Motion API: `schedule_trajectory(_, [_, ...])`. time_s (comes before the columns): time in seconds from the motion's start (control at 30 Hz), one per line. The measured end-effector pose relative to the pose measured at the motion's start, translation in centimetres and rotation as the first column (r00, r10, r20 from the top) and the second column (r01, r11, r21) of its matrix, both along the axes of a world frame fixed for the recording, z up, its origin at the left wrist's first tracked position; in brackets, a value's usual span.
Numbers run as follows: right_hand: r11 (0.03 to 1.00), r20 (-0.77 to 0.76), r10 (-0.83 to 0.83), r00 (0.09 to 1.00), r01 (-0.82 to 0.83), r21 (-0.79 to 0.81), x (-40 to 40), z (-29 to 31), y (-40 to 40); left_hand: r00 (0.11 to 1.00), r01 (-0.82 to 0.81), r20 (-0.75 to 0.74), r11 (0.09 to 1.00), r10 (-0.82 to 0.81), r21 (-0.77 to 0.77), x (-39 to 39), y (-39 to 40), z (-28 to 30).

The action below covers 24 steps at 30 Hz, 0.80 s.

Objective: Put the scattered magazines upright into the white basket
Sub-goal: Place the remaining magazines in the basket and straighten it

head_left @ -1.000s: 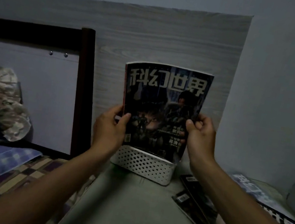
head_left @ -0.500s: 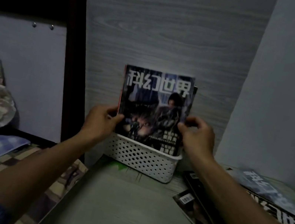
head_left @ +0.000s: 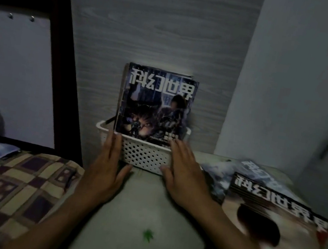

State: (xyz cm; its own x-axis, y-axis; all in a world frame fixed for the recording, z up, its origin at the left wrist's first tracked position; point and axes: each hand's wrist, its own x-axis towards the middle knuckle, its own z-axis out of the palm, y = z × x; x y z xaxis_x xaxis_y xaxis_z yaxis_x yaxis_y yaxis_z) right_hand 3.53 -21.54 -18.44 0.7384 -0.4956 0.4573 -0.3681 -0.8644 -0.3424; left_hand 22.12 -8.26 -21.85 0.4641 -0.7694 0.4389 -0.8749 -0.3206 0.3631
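Both hands are released with fingers straight: the left hand [head_left: 108,165] and the right hand [head_left: 185,171] lie flat against the near wall of the white basket [head_left: 144,156]. A dark magazine [head_left: 155,105] stands upright inside it. More magazines [head_left: 272,199] lie scattered on the table [head_left: 130,227] to the right.

My pale table [head_left: 135,211] carries the white basket [head_left: 143,153] at its back edge and magazines [head_left: 275,208] along its right edge.

The scene is dim and bluish, with no glare. The magazine cover [head_left: 155,105] at twelve o'clock is the sharpest part. Motion blur smears the flat magazines [head_left: 276,199] at three o'clock. Wide-angle bending tilts the bed frame [head_left: 62,53] at nine o'clock.
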Motion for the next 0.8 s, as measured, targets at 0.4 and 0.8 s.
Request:
schedule_trajectory(0.4, [0.998,-0.038,-0.067,0.997,0.066,-0.024,-16.6,0.8,5.1,0.988,0.148,0.017,0.969,-0.154,0.198,-7.5,6.0,-0.3])
schedule_trajectory(0.8, [0.731,-0.321,-0.488,0.812,0.581,0.358,-29.4,1.5,2.8,0.956,0.224,-0.206,0.973,-0.209,0.056,-23.5,3.1,4.0])
